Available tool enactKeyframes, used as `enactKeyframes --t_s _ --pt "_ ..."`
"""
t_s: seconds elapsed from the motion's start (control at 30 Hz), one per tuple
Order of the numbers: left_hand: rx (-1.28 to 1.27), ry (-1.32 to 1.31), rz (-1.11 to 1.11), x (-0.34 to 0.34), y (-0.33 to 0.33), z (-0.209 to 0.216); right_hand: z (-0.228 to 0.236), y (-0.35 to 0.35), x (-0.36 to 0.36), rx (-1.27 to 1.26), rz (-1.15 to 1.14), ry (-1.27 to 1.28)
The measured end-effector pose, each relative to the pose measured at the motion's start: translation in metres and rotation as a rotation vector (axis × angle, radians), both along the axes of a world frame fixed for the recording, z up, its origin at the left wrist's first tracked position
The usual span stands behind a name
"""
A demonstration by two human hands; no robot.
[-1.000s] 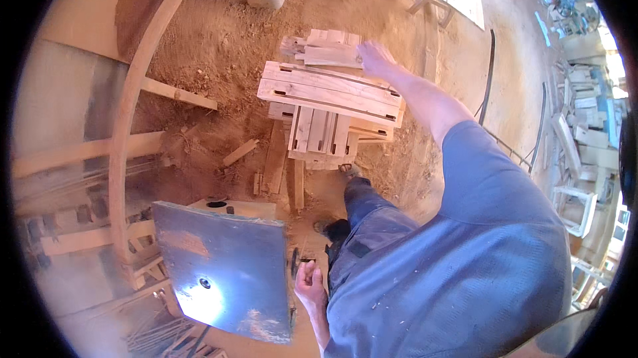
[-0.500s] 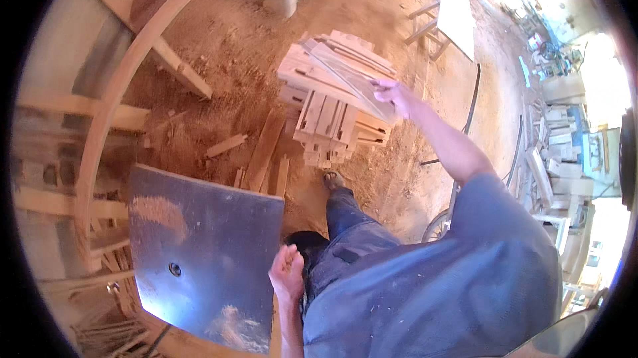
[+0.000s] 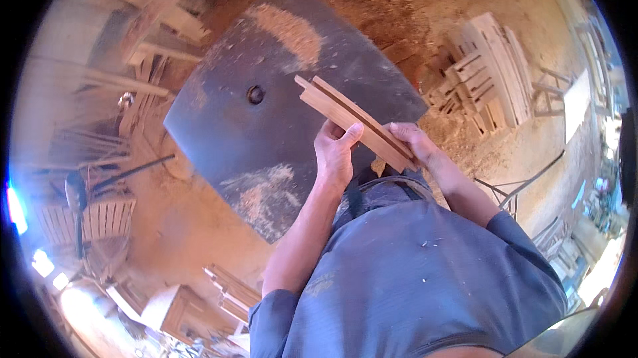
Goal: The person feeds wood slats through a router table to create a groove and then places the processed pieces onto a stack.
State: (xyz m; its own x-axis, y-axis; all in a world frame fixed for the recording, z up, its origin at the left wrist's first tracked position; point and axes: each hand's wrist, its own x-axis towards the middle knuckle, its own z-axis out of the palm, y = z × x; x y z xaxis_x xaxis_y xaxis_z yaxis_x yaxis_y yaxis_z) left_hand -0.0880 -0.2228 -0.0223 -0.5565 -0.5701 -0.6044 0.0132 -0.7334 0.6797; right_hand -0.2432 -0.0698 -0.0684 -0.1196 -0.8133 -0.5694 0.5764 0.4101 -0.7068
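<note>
Both my hands hold a grooved wooden piece [image 3: 355,119] with a stepped far-left end and a dark slot along its length. My left hand [image 3: 337,148] grips it near the middle, thumb on top. At its near right end my right hand [image 3: 412,142] is closed round it. The piece slants over the near edge of a dark metal machine table [image 3: 219,138]. A round hole [image 3: 255,95] with something dark in it opens in the tabletop. Sawdust [image 3: 289,29] lies in a heap on the far part, and pale shavings [image 3: 259,192] lie near the left front corner.
A stack of cut wooden pieces [image 3: 488,72] stands on the sawdust-covered floor to the right. Beyond it is a white-topped stand [image 3: 577,105]. A slatted wooden frame [image 3: 93,218] and more timber [image 3: 232,291] lie on the left. Dark bent bars [image 3: 522,188] are at the right.
My right hand has come from the stack with a wooden piece, and my left hand now grips it too. My view has turned toward the machine table.
</note>
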Motion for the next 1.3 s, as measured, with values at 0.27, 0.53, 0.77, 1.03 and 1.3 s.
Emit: enactKeyframes --t_s 0.27,0.53,0.77,1.03,1.3 --pt "0.036 -0.089 0.369 0.055 -0.028 -0.037 0.030 -0.073 0.072 -0.238 0.319 1.421" --pt "-0.653 -0.700 0.227 0.123 -0.087 -0.055 -0.003 -0.107 0.092 -0.296 0.330 1.630" --pt "-0.910 -0.656 0.118 0.114 -0.130 -0.076 -0.006 -0.114 0.096 -0.272 0.277 1.585" --pt "-0.937 -0.661 0.093 0.098 -0.158 -0.073 -0.007 -0.136 0.091 -0.256 0.197 1.580" --pt "-0.921 -0.715 0.027 0.087 -0.171 -0.065 -0.010 -0.146 0.087 -0.237 0.172 1.583"
